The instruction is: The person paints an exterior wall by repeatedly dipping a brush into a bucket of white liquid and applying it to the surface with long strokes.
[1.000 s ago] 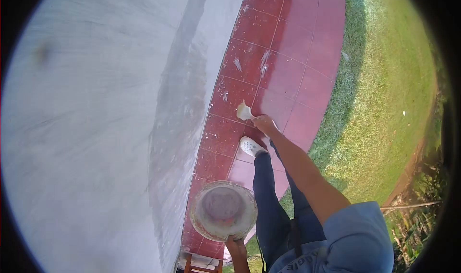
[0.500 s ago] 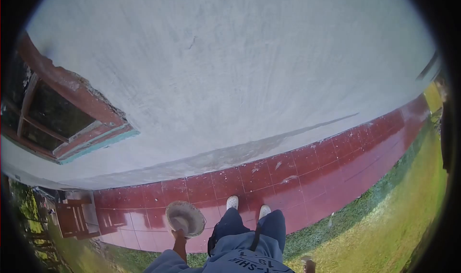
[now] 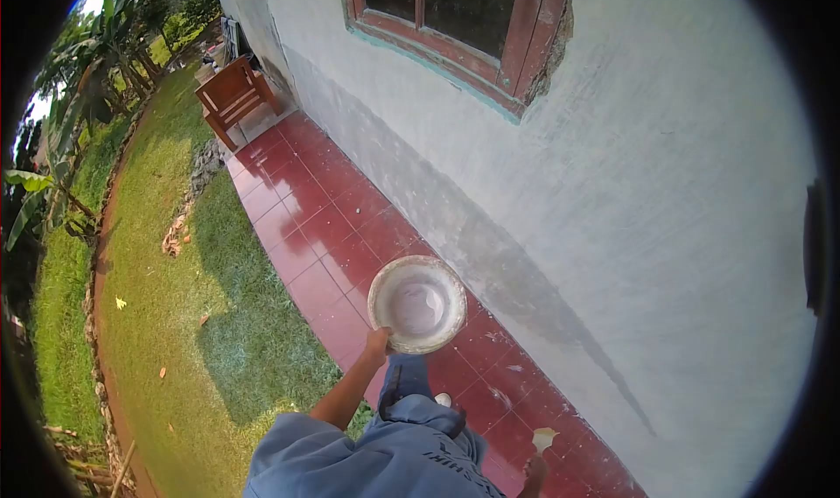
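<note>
My left hand [image 3: 378, 342] is closed on the rim of a worn, whitish basin [image 3: 376, 301], held out in front of my legs. Pale wet material [image 3: 416, 307] lies in its bottom. Low on the right, my right hand [image 3: 535, 472] grips a putty knife [image 3: 544, 438] whose pale, wide blade points up. The handle is mostly hidden by the fingers. The blade is apart from the white wall [image 3: 682, 209].
A red tiled walkway [image 3: 328, 227] runs along the wall, with white spatters on it. A brown wooden chair [image 3: 238, 100] stands at its far end. Above is a window with a red-brown frame [image 3: 525, 38] and chipped edges. Grass [image 3: 157, 305] borders the tiles on the left.
My view has swung left along the walkway, so the chair and lawn show more. The basin has come up and to the right with my left hand. The putty knife is now clearly visible.
</note>
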A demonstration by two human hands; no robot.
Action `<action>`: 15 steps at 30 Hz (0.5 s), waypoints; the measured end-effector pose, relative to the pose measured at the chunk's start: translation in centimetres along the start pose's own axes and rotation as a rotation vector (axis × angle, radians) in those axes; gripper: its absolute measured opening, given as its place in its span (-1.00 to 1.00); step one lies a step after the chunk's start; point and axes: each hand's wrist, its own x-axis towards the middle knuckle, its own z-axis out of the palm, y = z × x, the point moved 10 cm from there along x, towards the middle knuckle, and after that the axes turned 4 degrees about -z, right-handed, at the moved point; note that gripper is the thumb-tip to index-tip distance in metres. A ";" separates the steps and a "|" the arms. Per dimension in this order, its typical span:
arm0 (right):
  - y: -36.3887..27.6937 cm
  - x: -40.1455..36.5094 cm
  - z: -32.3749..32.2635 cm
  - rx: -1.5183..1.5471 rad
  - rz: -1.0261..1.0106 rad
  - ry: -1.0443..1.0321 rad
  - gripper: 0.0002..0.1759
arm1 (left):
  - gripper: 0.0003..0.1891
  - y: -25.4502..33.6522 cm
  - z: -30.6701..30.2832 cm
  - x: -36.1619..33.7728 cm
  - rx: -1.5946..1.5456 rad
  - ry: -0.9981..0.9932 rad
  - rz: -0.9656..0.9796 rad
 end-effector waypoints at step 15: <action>-28.3 -10.9 4.4 0.992 -0.497 0.085 -0.54 | -0.49 -0.8 4.0 -14.4 -0.023 -0.279 0.050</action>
